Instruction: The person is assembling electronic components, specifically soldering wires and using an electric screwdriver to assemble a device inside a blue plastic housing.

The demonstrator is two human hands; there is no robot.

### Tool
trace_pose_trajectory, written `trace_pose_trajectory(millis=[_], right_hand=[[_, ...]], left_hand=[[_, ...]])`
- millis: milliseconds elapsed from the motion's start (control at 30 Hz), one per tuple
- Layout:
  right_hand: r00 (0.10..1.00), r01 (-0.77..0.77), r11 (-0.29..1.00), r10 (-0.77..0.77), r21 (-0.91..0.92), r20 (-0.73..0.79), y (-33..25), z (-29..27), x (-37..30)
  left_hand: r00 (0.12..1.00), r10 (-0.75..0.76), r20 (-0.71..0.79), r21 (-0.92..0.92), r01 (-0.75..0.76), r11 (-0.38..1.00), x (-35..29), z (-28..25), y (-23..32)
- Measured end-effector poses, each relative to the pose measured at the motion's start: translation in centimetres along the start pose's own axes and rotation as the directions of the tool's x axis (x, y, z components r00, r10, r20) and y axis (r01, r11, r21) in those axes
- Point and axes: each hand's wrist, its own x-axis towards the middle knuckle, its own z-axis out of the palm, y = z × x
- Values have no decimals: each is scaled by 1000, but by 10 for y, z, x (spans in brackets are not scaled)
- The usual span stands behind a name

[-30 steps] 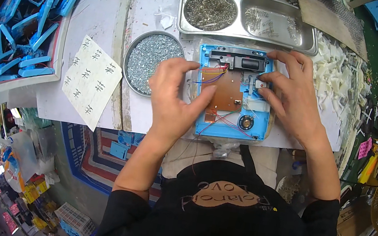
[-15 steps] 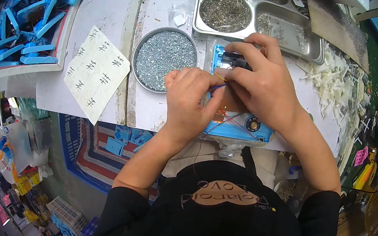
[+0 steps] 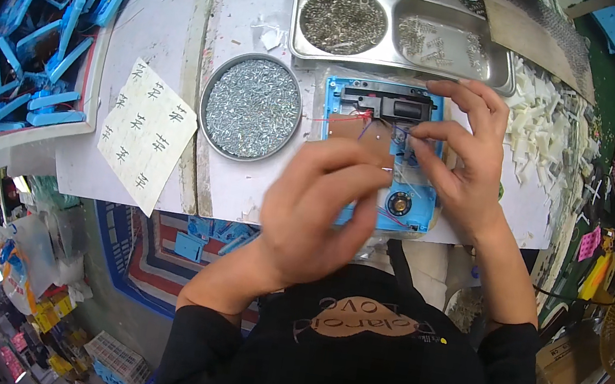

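Observation:
In front of me lies a light blue plastic housing (image 3: 423, 201) with a black part (image 3: 407, 109) near its far end and a round speaker (image 3: 399, 203) near its close end. A brown board (image 3: 349, 128) sits across its middle, with thin red and blue wires around it. My right hand (image 3: 462, 155) reaches over the right side, thumb and index finger pinched at a thin blue wire (image 3: 400, 130). Over the near left corner my left hand (image 3: 321, 206) is raised, somewhat blurred, its fingers curled together; whatever is between its fingertips cannot be made out.
Left of the housing stands a round dish (image 3: 251, 108) of small metal pins. A steel compartment tray (image 3: 413, 73) holding springs lies beyond. White plastic pieces (image 3: 534, 138) are heaped at the right. A marked paper sheet (image 3: 145, 132) and a bin of blue housings (image 3: 48, 66) are at left.
My left hand has come away from the board toward me, apart from the right hand. My right hand has shifted right, uncovering the black part and the board. The view has moved slightly.

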Motion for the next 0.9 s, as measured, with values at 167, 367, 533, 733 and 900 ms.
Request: trace_pose_trajectory(millis=[167, 367, 533, 733, 900], right_hand=[[989, -139, 964, 146, 228, -16, 5, 5, -5], [993, -119, 959, 120, 258, 12, 11, 3, -2], [992, -123, 967, 127, 222, -4, 8, 4, -6], [977, -165, 986, 165, 12, -135, 15, -67, -46], [345, -460, 663, 747, 591, -569, 60, -159, -142]], left_hand=[[986, -105, 133, -49, 112, 992, 21, 35, -14], [965, -164, 206, -34, 175, 984, 30, 35, -20], [924, -304, 232, -117, 337, 934, 29, 32, -20], [983, -2, 186, 75, -13, 997, 31, 37, -24], [982, -3, 187, 170, -29, 985, 25, 44, -21]])
